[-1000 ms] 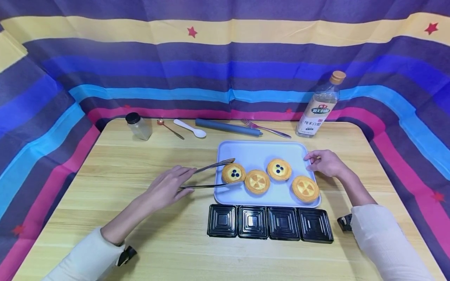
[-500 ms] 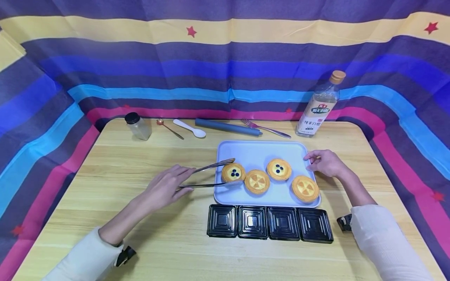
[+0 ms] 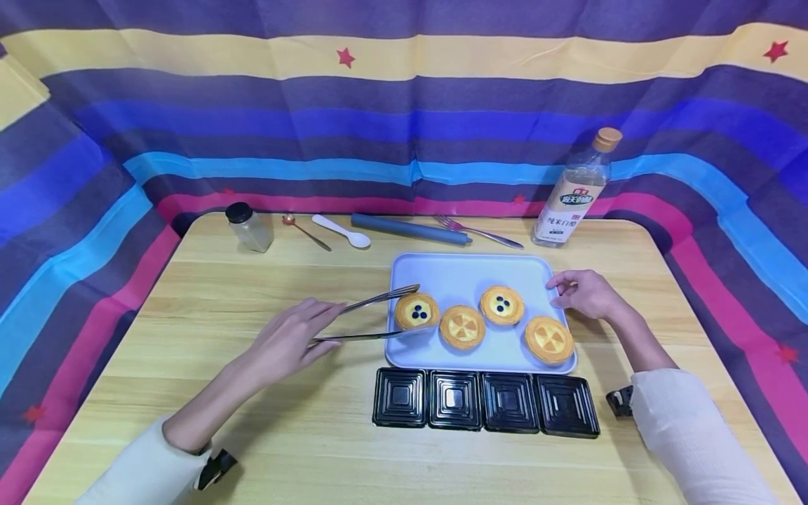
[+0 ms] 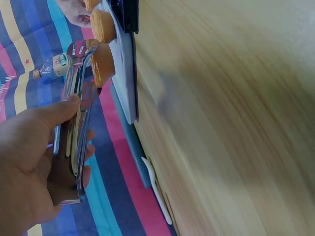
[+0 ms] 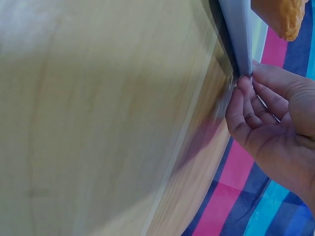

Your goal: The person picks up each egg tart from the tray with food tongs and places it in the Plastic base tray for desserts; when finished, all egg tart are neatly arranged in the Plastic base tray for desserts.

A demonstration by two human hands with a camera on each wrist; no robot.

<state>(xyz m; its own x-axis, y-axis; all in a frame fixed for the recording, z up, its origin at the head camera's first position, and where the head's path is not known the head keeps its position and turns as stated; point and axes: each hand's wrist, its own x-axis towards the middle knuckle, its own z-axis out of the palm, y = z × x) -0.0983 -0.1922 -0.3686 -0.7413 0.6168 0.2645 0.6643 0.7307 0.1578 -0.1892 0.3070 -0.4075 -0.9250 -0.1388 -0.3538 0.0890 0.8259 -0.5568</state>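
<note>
- Head view: the left hand (image 3: 290, 345) keeps its grip round thin, glossy metal tongs (image 3: 379, 299), whose spread arms lie along opposite sides of a berry tart (image 3: 416, 311); whether they press its crust cannot be told.
- The right hand (image 3: 583, 293) has its grip pinched on the right edge of a smooth, pale blue tray (image 3: 454, 272), a rectangle with rounded corners and a low raised rim.
- That tart is at the tray's left side: round, golden and rough-crusted, with yellow filling and three dark berries.
- On the tray are a matching second berry tart (image 3: 501, 305) and two tarts topped with tan wedges, one near the middle (image 3: 462, 327), one at the near right corner (image 3: 549, 340).
- Four shiny black squares (image 3: 454, 398), stepped in nested ridges, form a row just in front of the tray.
- Behind stand a clear jar (image 3: 252, 231) with a black lid and a clear bottle (image 3: 571, 200) with a tan cap; its white label reads 纯米白醋, the dark badge above being too small to read surely.
- Between them lie a copper-coloured spoon (image 3: 306, 233), a white spoon (image 3: 341, 231), a matte blue-grey rod (image 3: 410, 229) and a shiny fork (image 3: 480, 231).
- The bench (image 3: 303, 449) has pale, streaky wood grain; a creased, striped curtain (image 3: 404, 126) with red stars surrounds its back and sides.
</note>
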